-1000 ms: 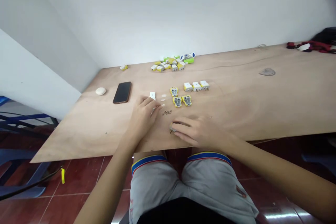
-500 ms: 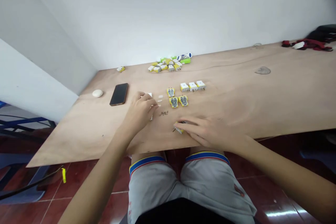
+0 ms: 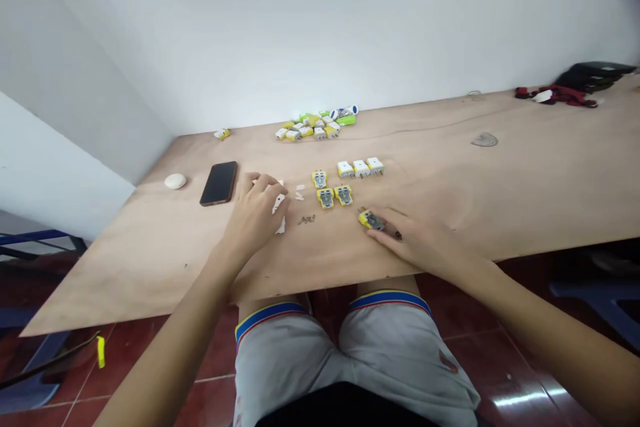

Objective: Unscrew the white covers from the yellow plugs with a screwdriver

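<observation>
My left hand point(image 3: 257, 205) hovers over or rests on white plug covers point(image 3: 281, 227), its curved fingers apart. One white cover shows between thumb and forefinger; whether it is gripped is unclear. Between thumb and fingers, my right hand point(image 3: 404, 233) holds a yellow-and-grey plug half point(image 3: 371, 219), its inner side up and pins pointing away. Small white strips point(image 3: 299, 191) and a heap of small screws point(image 3: 307, 219) lie between the hands. Beyond them sit three opened yellow plug halves point(image 3: 325, 198) with grey insides showing.
Three closed white-and-yellow plugs point(image 3: 361, 169) stand in a row behind. A pile of plugs point(image 3: 305, 130) lies near the wall. At left are a phone point(image 3: 219, 183) and a white round object point(image 3: 175, 181). The table's front edge point(image 3: 320, 285) runs above my lap.
My right hand has moved right and turned the plug half inner side up. My left hand has drawn back from the white strips to the covers. The view has shifted slightly.
</observation>
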Demonstrator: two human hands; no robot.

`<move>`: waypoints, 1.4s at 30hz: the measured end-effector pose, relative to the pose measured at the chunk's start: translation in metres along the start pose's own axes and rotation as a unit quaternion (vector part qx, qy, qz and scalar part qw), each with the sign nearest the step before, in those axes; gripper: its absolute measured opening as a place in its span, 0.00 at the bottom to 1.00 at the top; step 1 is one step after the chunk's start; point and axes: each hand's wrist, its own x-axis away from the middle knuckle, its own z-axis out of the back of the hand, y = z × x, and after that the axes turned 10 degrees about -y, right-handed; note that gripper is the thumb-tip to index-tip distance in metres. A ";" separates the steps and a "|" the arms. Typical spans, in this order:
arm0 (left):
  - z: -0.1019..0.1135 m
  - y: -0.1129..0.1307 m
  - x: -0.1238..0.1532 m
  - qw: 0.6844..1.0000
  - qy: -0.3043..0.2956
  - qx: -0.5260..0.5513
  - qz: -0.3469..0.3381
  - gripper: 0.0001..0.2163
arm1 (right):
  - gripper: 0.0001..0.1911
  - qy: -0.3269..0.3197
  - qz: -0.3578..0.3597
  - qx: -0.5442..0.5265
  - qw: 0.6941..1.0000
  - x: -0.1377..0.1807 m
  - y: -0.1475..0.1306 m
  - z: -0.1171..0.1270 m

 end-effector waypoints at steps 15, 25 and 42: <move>-0.006 -0.009 0.066 0.996 -0.002 0.049 0.069 0.14 | 0.14 -0.029 -0.078 0.005 0.997 -0.064 0.018 0.008; -0.007 -0.008 0.071 0.995 0.035 0.092 0.028 0.13 | 0.19 0.068 -0.010 0.013 0.998 -0.078 0.061 0.019; -0.006 -0.001 0.072 0.995 -0.005 0.095 -0.038 0.11 | 0.16 -0.018 -0.013 -0.059 0.998 -0.009 0.092 0.024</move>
